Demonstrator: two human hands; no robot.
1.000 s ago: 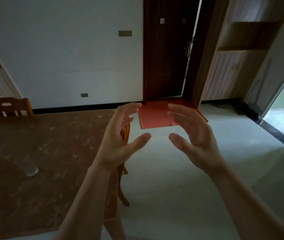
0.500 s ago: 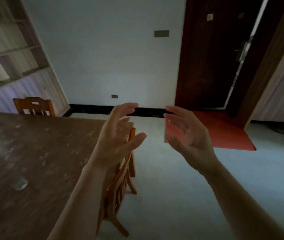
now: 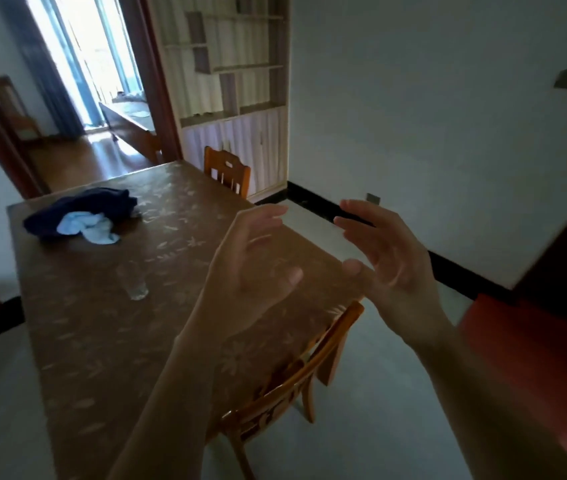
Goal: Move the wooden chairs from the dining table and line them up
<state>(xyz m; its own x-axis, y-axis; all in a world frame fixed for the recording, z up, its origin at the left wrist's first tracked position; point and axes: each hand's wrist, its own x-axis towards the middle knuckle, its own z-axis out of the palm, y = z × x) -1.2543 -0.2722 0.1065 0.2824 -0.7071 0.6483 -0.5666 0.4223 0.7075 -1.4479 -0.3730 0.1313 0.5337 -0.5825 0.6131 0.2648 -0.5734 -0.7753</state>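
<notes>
Both of your hands are raised in front of you, empty, with the fingers spread wide and the palms turned toward each other. The left hand [image 3: 250,268] is over the corner of the surface [image 3: 95,341], and the right hand [image 3: 389,261] is beside it, over the bare floor past the edge.

The nearest wooden chair [image 3: 292,386] lies below your hands and closer to your body, pushed in against the right side of the surface. Its top rail runs slanted, from low near your left forearm up to the corner under your right wrist. So the rail's long axis goes roughly from near-left to far-right, and your hands must come down and back to reach it. I judge that the right hand is nearer to the upper end of the rail, and the left hand would take the lower end.

A second wooden chair [image 3: 228,171] stands at the far end of the surface, well apart from both hands. On the surface are a glass [image 3: 133,284] and a dark cloth bundle [image 3: 81,213], both away from the near chair.
</notes>
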